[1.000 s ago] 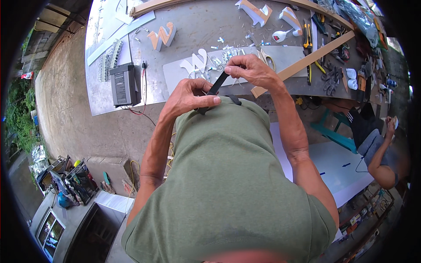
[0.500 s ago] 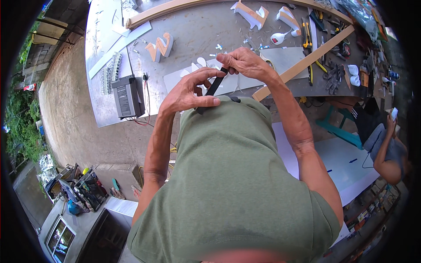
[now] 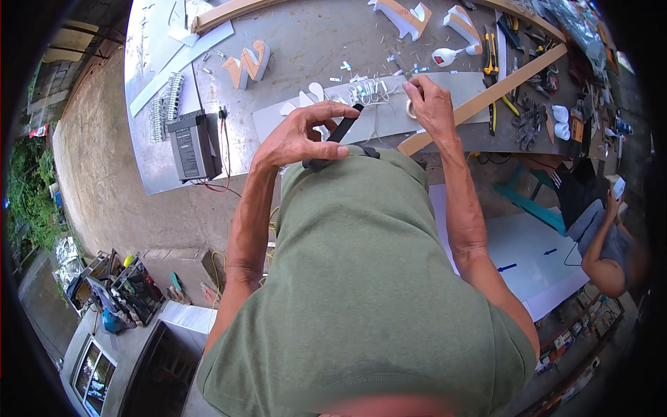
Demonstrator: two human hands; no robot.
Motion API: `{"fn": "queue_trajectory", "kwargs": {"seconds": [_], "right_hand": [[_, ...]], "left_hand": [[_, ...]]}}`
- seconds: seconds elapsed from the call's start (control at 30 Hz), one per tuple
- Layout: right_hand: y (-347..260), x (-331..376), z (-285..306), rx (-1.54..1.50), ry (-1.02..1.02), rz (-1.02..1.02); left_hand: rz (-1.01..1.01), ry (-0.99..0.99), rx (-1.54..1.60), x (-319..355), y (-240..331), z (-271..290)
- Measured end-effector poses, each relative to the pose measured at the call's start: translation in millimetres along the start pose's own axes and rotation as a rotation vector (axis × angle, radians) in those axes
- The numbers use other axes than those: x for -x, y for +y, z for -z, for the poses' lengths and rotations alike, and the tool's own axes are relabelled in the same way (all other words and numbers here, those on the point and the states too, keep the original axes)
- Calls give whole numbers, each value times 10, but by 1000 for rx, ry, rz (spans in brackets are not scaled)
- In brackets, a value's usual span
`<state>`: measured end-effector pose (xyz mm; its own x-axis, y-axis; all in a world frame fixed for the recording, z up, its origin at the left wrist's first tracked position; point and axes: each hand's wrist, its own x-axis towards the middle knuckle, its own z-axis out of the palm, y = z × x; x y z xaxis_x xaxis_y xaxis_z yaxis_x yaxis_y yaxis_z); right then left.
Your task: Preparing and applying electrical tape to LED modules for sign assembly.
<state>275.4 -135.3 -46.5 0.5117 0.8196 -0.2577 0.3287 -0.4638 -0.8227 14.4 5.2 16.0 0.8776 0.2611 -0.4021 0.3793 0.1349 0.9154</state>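
Curling round a flat, matte black strip, the left hand sits just above the hem of a soft olive-green knit shirt, its thumb and forefinger spread beside the strip and its other fingers bent partly out of sight. The strip slants up between body and table, narrow and straight-edged, its upper end by the forefinger; its lower end runs toward black material at the hem, and I cannot tell whether the two are joined. To handle it well, I would keep it flat, untwisted and steadied close to the fingertips, so the end does not flop or crease.

Just beyond, the right hand is half curled over a pair of pale-looped scissors; whether it grips them or merely touches them, I cannot tell. Clean handling would mean taking them by the loops, with the blades aimed clear of the thin wires nearby.

Those wires tangle through a pile of small white modules on a smooth, pale grey sheet, near a curvy white cutout partly hidden by the left hand. A straight tan bar crosses the sheet's right end, and a boxy dark-grey unit sits at the left. Farther off, on the dull, scuffed metal tabletop, stand a thick letter-shaped block with a tan face and smooth white sides, and a rounded white squeeze bottle with a narrow nozzle
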Motion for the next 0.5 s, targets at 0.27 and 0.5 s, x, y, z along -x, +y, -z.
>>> {"fn": "queue_trajectory", "kwargs": {"seconds": [0.27,0.5], "right_hand": [[661,165,-78,590,128,175],[670,121,-95,613,144,91]], "left_hand": [[-93,115,154,37,-61,17],[-202,197,163,50,-91,13]]}}
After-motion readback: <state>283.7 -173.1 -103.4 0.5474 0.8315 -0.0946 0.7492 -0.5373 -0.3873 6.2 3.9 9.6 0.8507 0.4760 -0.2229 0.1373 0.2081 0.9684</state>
